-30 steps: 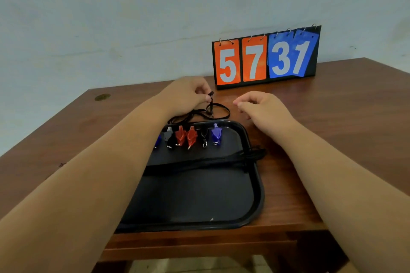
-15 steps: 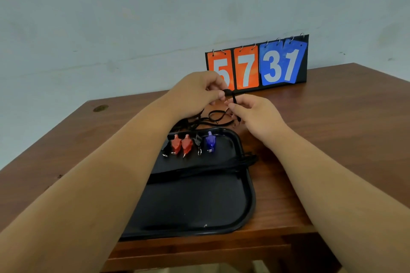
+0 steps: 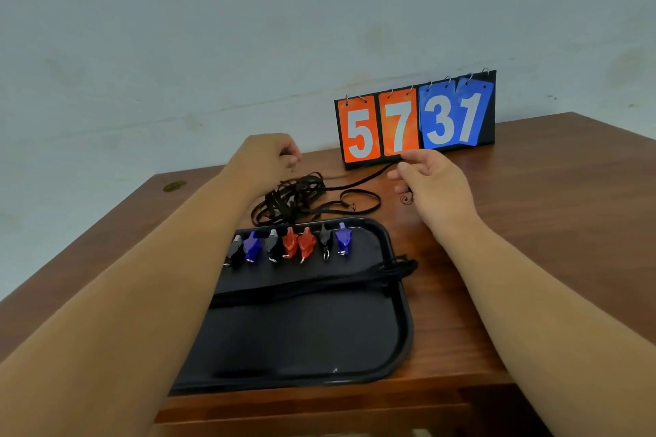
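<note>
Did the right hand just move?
Yes. The right hand shifted right along the scoreboard, away from the left hand, pulling the black cord out.

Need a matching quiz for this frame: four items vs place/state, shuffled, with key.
Items
1. right hand
2. whistles
3. scoreboard
4. tangle

Place or state
a. heaped on the table just behind the tray
b. pinches a cord in its fingers
c. stands at the table's back, by the wall
d. in a row at the tray's far end

Pairs: 1-b; 2-d; 3-c; 4-a
</note>
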A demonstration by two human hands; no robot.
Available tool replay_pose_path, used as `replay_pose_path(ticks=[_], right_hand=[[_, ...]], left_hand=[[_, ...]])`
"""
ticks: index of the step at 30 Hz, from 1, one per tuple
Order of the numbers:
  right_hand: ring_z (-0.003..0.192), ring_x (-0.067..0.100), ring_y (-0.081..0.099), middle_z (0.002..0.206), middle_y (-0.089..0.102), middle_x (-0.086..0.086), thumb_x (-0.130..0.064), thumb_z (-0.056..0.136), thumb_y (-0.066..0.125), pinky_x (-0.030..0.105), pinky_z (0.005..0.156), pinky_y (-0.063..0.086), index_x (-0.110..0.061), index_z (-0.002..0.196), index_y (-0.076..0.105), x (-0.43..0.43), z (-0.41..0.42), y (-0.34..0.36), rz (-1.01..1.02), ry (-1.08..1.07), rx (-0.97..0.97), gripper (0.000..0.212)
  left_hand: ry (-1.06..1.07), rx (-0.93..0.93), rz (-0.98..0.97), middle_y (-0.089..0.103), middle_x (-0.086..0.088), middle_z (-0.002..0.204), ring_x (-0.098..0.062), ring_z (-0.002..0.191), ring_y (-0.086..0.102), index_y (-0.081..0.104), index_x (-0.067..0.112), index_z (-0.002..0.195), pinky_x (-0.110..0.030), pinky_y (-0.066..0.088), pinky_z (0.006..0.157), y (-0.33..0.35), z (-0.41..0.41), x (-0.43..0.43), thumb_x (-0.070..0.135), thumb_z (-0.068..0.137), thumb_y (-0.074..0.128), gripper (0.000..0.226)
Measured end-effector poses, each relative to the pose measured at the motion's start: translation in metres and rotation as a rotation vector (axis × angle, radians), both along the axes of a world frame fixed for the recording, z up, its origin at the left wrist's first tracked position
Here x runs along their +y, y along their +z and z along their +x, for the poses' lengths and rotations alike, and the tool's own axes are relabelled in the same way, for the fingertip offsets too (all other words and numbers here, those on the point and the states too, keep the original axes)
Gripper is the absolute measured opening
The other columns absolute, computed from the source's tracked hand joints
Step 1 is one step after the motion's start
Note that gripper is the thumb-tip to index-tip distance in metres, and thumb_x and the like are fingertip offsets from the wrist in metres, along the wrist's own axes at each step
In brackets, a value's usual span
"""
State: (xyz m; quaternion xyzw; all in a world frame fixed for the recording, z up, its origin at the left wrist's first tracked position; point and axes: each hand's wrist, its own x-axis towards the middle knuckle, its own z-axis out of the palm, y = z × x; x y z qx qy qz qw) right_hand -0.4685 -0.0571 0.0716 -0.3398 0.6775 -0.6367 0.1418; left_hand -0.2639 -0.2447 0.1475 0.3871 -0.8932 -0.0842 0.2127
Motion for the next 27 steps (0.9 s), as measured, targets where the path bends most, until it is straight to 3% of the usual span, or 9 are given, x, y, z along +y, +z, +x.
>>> replay_pose_path(ticks=[4,6,8,10,14,20,23,27], right_hand=[[0.092,0.004,0.074,0.102,0.078,-0.017,-0.030,0.110,0.059,0.026,0.080,0.059,-0.031,0.128,0.065,0.001,-0.001,0.001,0.003,-0.041,-0.008,0.018],[0.094,0.003,0.073,0.102,0.078,-0.018,-0.031,0.110,0.059,0.025,0.077,0.057,-0.031,0.121,0.067,0.001,0.000,0.001,0.014,-0.037,0.012,0.013],[0.097,0.002,0.072,0.103,0.079,-0.018,-0.033,0.108,0.062,0.022,0.078,0.054,-0.032,0.118,0.070,0.002,0.003,0.002,0.008,-0.019,0.031,0.012],[0.101,0.001,0.069,0.104,0.078,-0.017,-0.036,0.105,0.067,0.018,0.079,0.048,-0.035,0.115,0.073,0.003,0.005,0.002,0.005,0.000,0.064,0.011],[0.102,0.000,0.067,0.105,0.076,-0.017,-0.038,0.101,0.073,0.016,0.078,0.047,-0.036,0.111,0.079,0.006,0.007,0.002,-0.009,0.032,0.114,0.012],[0.103,0.000,0.069,0.105,0.078,-0.017,-0.040,0.097,0.078,0.025,0.089,0.055,-0.037,0.115,0.081,0.010,0.005,0.003,-0.054,0.035,-0.021,0.018],[0.102,0.005,0.071,0.104,0.078,-0.012,-0.043,0.096,0.079,0.026,0.085,0.056,-0.035,0.124,0.076,0.009,0.005,0.003,-0.069,0.036,-0.085,0.029],[0.098,0.010,0.070,0.100,0.080,-0.008,-0.049,0.102,0.069,0.031,0.081,0.058,-0.035,0.115,0.076,0.008,0.007,0.005,-0.040,0.032,-0.166,0.020]], left_hand=[[0.183,-0.451,-0.238,0.068,-0.008,0.122,-0.031,0.112,0.059,0.073,0.021,0.117,-0.042,0.051,0.091,-0.011,0.012,-0.009,0.015,0.105,0.057,0.021],[0.184,-0.542,-0.228,0.060,-0.012,0.134,-0.036,0.122,0.053,0.069,0.021,0.129,-0.047,0.050,0.100,-0.014,0.008,-0.001,0.019,0.104,0.055,0.029],[0.071,-0.408,-0.097,0.058,-0.012,0.146,-0.034,0.131,0.054,0.064,0.018,0.140,-0.047,0.049,0.111,-0.014,-0.003,0.013,0.017,0.103,0.052,0.039],[-0.081,-0.200,0.059,0.059,-0.004,0.151,-0.022,0.136,0.057,0.059,0.018,0.149,-0.037,0.045,0.114,-0.012,-0.018,0.035,0.018,0.107,0.052,0.042],[-0.296,0.018,0.190,0.061,0.012,0.141,-0.003,0.114,0.059,0.050,0.025,0.153,-0.022,0.045,0.101,-0.008,-0.049,0.073,0.021,0.107,0.058,0.047],[-0.284,0.122,0.205,0.072,0.014,0.110,0.001,0.100,0.065,0.062,0.028,0.132,-0.018,0.049,0.085,-0.015,-0.072,0.079,0.025,0.096,0.077,0.039],[-0.242,0.195,0.202,0.073,0.013,0.101,0.000,0.095,0.067,0.066,0.030,0.120,-0.017,0.046,0.078,-0.019,-0.074,0.078,0.026,0.098,0.077,0.025],[-0.236,0.222,0.183,0.073,0.010,0.100,-0.005,0.094,0.068,0.068,0.034,0.113,-0.017,0.044,0.075,-0.020,-0.071,0.074,0.026,0.099,0.075,0.018]])
